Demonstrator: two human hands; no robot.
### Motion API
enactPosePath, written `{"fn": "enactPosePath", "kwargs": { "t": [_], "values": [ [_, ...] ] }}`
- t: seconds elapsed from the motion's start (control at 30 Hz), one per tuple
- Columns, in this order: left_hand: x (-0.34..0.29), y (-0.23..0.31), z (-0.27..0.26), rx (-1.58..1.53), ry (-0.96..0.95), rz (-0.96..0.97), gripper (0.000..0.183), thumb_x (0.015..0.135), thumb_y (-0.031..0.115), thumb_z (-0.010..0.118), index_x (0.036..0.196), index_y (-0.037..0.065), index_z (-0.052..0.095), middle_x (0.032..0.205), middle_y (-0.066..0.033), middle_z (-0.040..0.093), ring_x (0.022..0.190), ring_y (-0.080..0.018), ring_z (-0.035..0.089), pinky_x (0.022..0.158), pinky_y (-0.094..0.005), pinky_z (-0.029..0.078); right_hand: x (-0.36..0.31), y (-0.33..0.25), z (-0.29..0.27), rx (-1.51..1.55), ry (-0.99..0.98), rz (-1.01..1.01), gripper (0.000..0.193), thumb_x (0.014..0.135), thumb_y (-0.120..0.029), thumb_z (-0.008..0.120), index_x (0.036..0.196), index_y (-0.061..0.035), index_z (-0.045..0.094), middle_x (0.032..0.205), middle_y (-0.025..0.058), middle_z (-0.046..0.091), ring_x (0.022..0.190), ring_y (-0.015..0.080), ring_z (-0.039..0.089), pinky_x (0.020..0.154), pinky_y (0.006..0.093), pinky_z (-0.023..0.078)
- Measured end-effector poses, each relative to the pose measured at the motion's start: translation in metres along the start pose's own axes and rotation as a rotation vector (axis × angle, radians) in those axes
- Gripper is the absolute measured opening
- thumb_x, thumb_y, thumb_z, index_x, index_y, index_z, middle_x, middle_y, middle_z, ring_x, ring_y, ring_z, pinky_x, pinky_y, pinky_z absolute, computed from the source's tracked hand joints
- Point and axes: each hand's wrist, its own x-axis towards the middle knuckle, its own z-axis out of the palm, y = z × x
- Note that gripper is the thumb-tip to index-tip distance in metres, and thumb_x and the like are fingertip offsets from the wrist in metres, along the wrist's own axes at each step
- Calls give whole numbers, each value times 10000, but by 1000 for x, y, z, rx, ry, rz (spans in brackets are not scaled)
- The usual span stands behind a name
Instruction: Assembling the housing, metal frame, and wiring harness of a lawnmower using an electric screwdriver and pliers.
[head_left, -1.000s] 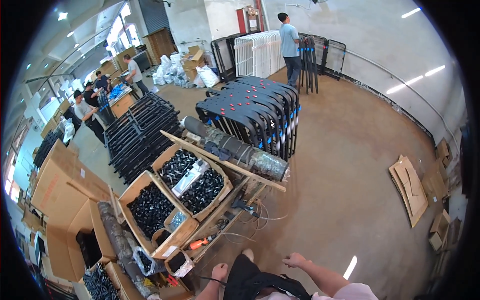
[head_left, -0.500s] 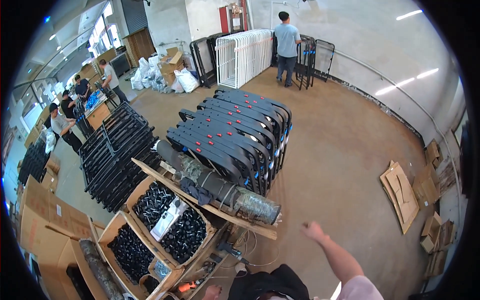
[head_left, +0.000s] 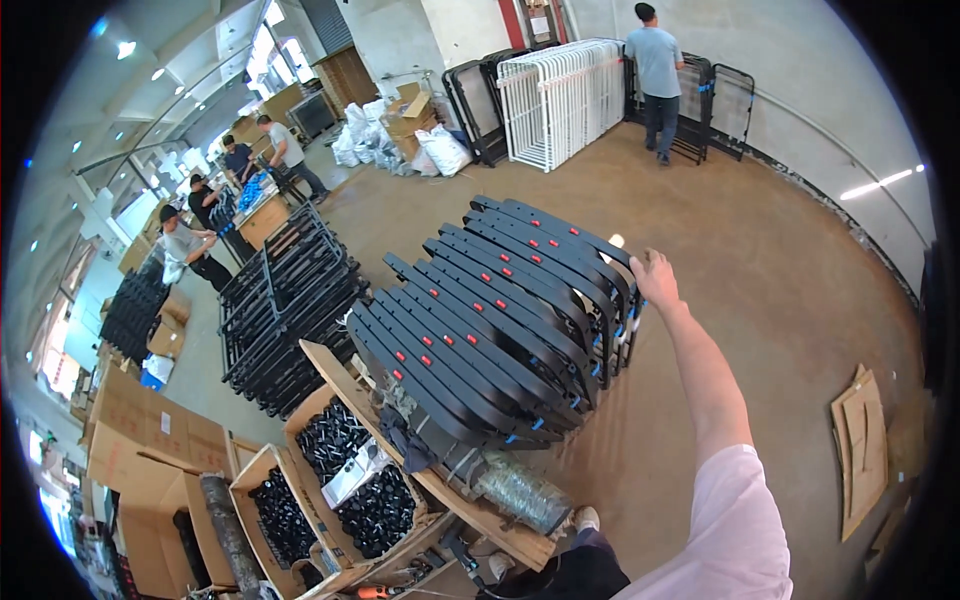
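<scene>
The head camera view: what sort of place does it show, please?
Probably a factory assembly workshop. Many matching black metal frames stand in a row, small black parts are heaped in bulk, and several people stand around a workbench.

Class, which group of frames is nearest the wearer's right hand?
The red-tabbed black frames: the right hand is at their edge. The white frames and left-hand black pile are farther off.

Brown floor (head_left: 790, 330), black frames (head_left: 485, 352), flattened cardboard (head_left: 862, 455)
</scene>
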Motion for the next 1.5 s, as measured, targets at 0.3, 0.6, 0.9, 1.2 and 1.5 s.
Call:
{"fn": "enactPosePath", "kwargs": {
  "t": [0.3, 0.6, 0.9, 1.2, 1.5],
  "values": [
    [-29, 106, 29, 197, 295, 344, 345, 1100, 281, 578, 1300, 32, 706, 923, -86, 697, 746, -186, 587, 677, -387, 499, 36, -5, 2, -119, -376, -34, 568, 990, -534, 614, 1053, 24, 702, 1003, 277, 738, 1017, 453, 700, 924, 529, 536],
    [-156, 367, 206, -246, -101, 894, 256, 1069, 157, 584, 1210, -30, 687, 1011, -110, 753, 922, -183, 732, 846, -325, 599, -30, 37, -87, 145, -217, 150, 525, 954, -487, 687, 826, 23, 670, 619, 170, 662, 610, 344, 694, 631, 443, 553],
    [-351, 464, 513, -294, -1497, 90, 460, 1054, 538, 609, 1136, 86, 629, 962, -58, 701, 827, -156, 676, 714, -283, 520, -270, 48, -196, 947, -385, 484, 389, 1027, -327, 651, 860, 22, 691, 790, 110, 724, 691, 193, 693, 645, 339, 570],
    [-410, 354, 453, -52, -1523, 147, 336, 1029, 401, 698, 905, 135, 532, 662, 72, 495, 522, -45, 469, 434, -267, 367, -619, 188, -83, 1696, 277, 1952, 928, 971, -849, 254, 1183, -40, 657, 1104, 196, 709, 1034, 383, 656, 967, 565, 515],
    [-306, 376, 198, 75, -1653, 487, 282, 1011, 295, 748, 1023, 77, 570, 644, 47, 517, 470, -53, 487, 421, -247, 365, -630, 149, -71, 1427, 169, 1436, 664, 1011, -713, 393, 1128, -91, 593, 957, 141, 699, 876, 299, 681, 807, 466, 576]
  ]
}}
